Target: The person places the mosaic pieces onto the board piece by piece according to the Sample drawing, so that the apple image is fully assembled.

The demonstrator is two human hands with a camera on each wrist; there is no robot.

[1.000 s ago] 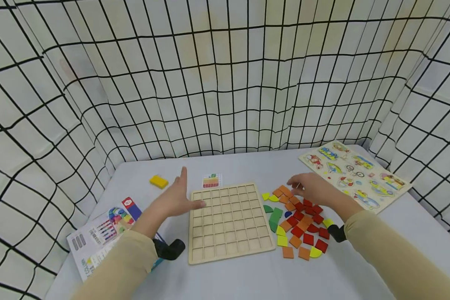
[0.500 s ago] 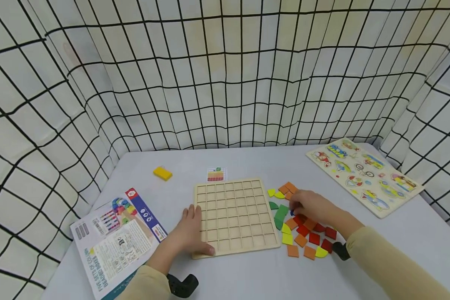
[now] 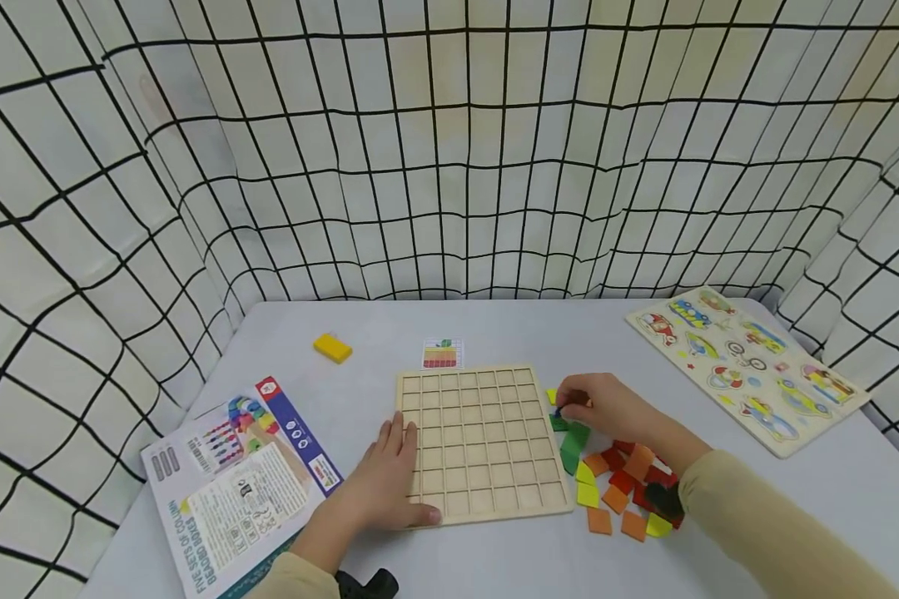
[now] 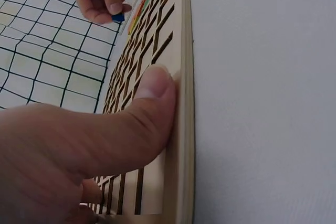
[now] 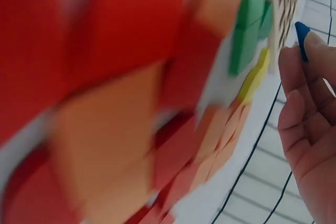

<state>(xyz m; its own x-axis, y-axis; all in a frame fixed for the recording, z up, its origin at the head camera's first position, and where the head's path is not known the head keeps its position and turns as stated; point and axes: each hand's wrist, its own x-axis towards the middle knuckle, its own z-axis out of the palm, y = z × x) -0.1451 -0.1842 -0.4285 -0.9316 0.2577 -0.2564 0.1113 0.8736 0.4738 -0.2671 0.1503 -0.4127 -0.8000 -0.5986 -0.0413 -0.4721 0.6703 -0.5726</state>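
Note:
A shallow wooden grid board (image 3: 487, 447) lies flat on the table in the head view. My left hand (image 3: 380, 491) rests on its near left corner, fingers extended along the left edge. In the left wrist view the thumb (image 4: 154, 103) presses on the board's rim. To the right of the board, my right hand (image 3: 607, 408) pinches a small blue tile (image 5: 302, 40) between thumb and fingertips; the tile's full outline is partly covered. Below that hand are loose red, orange, yellow and green tiles (image 3: 639, 462), some of them hidden by the hand and wrist.
A small printed pattern card (image 3: 443, 354) lies behind the board. A yellow block (image 3: 333, 348) sits at the back left, and a printed box (image 3: 240, 491) at the left. A picture puzzle board (image 3: 749, 366) lies at the back right. Black netting (image 3: 464, 166) surrounds the table.
My left hand came down from above the board's left edge onto its near corner. The right hand reached into the tiles, took the blue tile and moved left towards the board.

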